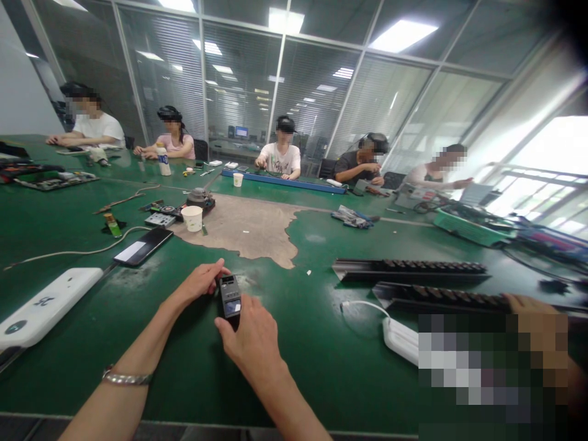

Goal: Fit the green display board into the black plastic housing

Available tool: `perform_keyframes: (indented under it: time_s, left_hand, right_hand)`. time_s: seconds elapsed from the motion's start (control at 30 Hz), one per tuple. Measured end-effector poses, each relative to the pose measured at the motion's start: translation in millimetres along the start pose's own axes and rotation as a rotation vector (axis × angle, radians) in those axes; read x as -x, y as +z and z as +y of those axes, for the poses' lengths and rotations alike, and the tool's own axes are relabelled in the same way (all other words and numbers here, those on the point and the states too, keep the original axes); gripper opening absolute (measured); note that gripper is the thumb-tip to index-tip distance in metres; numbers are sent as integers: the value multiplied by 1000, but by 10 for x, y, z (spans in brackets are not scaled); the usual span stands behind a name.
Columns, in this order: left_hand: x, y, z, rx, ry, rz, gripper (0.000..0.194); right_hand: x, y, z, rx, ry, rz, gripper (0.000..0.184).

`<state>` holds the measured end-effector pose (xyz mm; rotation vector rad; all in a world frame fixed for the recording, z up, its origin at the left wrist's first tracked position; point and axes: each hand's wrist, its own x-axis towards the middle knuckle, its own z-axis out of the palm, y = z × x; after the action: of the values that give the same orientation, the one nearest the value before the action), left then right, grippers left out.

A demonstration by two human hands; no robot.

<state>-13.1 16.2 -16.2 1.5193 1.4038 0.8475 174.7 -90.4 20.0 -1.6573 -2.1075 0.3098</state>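
A small dark grey boxy device [230, 295] with a little screen and small buttons is between my hands, low over the green table. My right hand [254, 327] grips its near end, thumb on the left and fingers along the right side. At its far left edge, the bent fingers of my left hand [205, 280] close against it, some of them hidden. A metal bracelet [127, 376] circles my left wrist. Left of my hands lies a black smartphone [144, 247].
A white power bank [50, 306] lies at left. Beyond my hands are a paper cup [192, 218] and a bare brown patch [243, 226]. Black metal rails [413, 269] and a white cabled device [400, 340] lie at right, near another person's hand [535, 312]. Several people sit across the green table [312, 367].
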Motion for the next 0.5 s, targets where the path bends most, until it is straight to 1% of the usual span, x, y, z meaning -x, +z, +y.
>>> perform_keyframes:
  time_s: [0.13,0.2,0.33,0.5]
  left_hand:
    - [-12,3,-18,6,10,6,77]
    - [-22,7,-30,14,17,9,75]
    - [-52,15,-48,7,-4,0,75]
    - [-53,12,-33,29,-26,0,75]
  right_hand:
    - [-20,11,38,-60,-33,29,49]
    - [-43,22,47,-84,-26,32,50]
    - [-74,73,57,-89,18,21,40]
    - [-88,108,35,-94,17,48,28]
